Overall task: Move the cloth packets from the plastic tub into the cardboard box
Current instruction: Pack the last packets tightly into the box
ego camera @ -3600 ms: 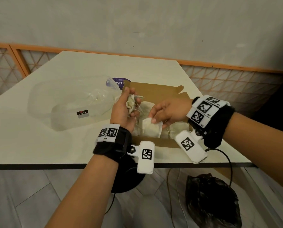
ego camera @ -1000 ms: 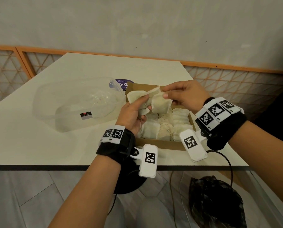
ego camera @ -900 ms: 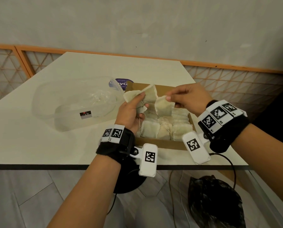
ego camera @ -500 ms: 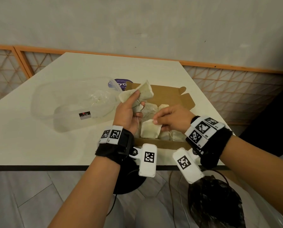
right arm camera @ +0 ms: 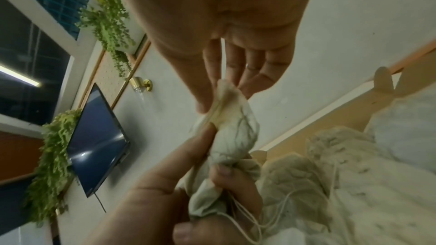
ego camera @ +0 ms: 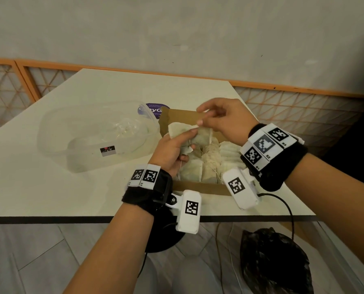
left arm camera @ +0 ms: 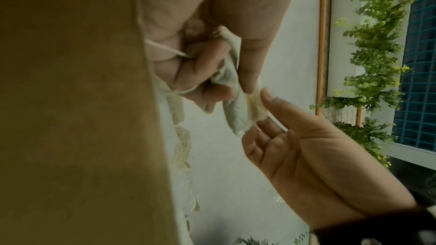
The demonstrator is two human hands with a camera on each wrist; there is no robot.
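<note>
My left hand (ego camera: 188, 145) hovers over the near left corner of the cardboard box (ego camera: 200, 188) and grips a small bunch of cream cloth packets (ego camera: 184, 132) with drawstrings. My right hand (ego camera: 200, 119) is just above and pinches the top edge of one of those packets between thumb and fingers. In the right wrist view that packet (right arm camera: 232, 118) is stretched between both hands. The left wrist view shows the same pinch on the packet (left arm camera: 250, 111). Several more packets (ego camera: 210, 164) lie in rows inside the box. The clear plastic tub (ego camera: 56, 132) stands to the left.
A purple round label (ego camera: 152, 107) lies on the white table (ego camera: 49, 194) behind the tub. The table's front edge runs just below my wrists. On the floor beneath are a black bag (ego camera: 274, 264), a black round base (ego camera: 166, 236) and a cable (ego camera: 289, 211).
My right hand was low in the box setting down a packet. It has risen to the bunch in my left hand and pinches another packet there. My left hand has barely moved.
</note>
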